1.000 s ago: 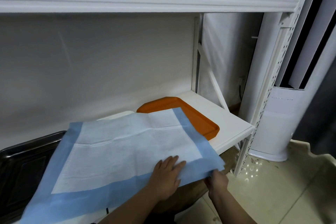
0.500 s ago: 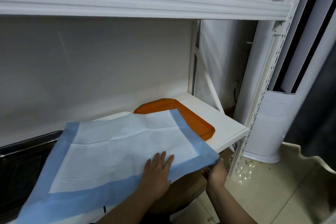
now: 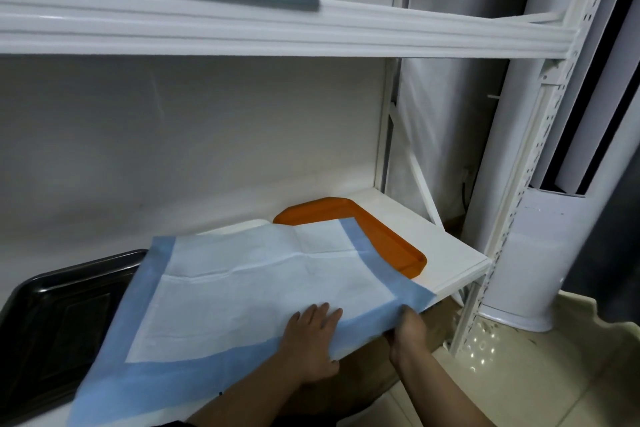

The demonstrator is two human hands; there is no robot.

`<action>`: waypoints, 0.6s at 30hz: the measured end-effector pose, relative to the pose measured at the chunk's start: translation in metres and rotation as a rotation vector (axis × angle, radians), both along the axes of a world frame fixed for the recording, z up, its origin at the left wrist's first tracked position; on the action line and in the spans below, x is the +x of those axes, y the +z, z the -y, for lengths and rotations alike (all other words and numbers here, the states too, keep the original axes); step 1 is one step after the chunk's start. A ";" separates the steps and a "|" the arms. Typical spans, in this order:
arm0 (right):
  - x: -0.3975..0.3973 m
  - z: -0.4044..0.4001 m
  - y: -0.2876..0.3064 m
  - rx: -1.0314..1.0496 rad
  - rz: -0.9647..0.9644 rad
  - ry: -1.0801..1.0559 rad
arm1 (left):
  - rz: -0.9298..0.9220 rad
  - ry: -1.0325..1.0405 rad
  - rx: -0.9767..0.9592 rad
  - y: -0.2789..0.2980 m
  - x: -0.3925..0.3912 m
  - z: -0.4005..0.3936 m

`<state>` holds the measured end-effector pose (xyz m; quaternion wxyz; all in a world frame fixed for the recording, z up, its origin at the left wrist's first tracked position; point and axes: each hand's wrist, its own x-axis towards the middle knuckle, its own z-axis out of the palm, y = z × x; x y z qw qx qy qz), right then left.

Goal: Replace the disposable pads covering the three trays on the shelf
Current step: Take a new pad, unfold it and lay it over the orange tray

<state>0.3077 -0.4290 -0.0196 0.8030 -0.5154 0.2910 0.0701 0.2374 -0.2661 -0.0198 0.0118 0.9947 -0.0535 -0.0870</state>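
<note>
A blue-bordered pad lies spread over the middle of the lower shelf, long axis running 7 to 1 o'clock. The left hand presses it flat-fingered; the right hand pinches its 4 o'clock corner. The orange tray and black tray look uncovered, so most work likely remains

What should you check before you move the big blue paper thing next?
1. Right hand pinches the pad by its near right corner: ok.
2. Left hand rests flat on the pad: ok.
3. Pad lies flat: not ok, corner lifted.
4. Orange tray covered: not ok, only partly.
5. Black tray covered: not ok, only its right edge.
6. Third tray under the pad: cannot tell.
</note>
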 end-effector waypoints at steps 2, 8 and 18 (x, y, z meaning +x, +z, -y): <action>0.001 -0.004 0.002 -0.027 0.055 -0.026 | -0.037 0.054 0.016 0.004 -0.005 -0.008; -0.001 -0.005 0.000 -0.189 0.023 0.018 | -0.034 0.120 0.008 0.008 -0.021 -0.018; 0.000 -0.007 0.016 -0.040 -0.009 -0.066 | -0.039 0.080 -0.079 0.016 -0.030 -0.019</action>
